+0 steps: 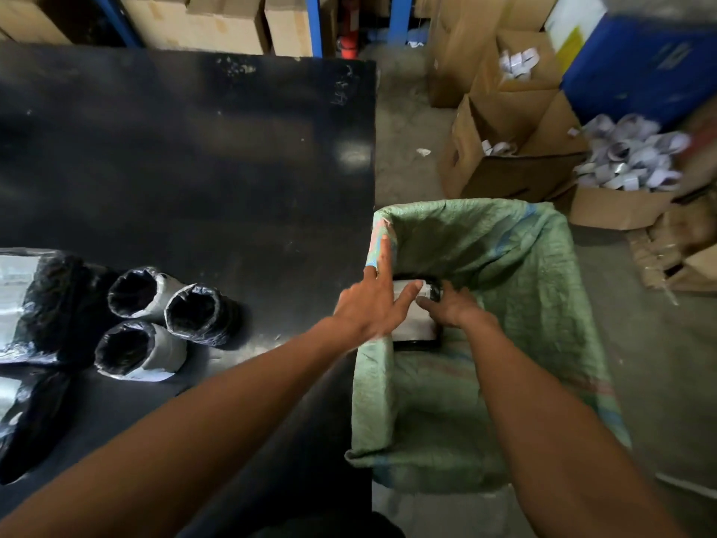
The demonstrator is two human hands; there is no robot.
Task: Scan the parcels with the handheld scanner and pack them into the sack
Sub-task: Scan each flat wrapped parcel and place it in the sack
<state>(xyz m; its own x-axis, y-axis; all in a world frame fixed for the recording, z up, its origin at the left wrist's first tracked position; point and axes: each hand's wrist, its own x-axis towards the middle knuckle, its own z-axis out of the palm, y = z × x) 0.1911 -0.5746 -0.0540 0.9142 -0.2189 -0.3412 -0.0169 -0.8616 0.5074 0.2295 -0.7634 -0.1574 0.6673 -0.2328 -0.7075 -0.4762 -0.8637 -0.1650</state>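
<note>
A green woven sack (516,266) stands open beside the right edge of the black table (186,157). Inside its mouth lies a black-wrapped parcel (417,326) with a white label. My right hand (456,304) reaches into the sack and grips the parcel's far end with curled fingers. My left hand (374,300) hovers at the sack's left rim with its fingers spread straight, one fingertip touching the parcel's label. Three rolled black parcels (155,324) lie on the table at the left. No scanner is visible.
More black-wrapped parcels (31,304) lie at the table's left edge. Open cardboard boxes (504,149) with white paper scraps (628,157) stand on the floor behind the sack. A blue box (644,64) sits at the far right. Cartons line the back wall.
</note>
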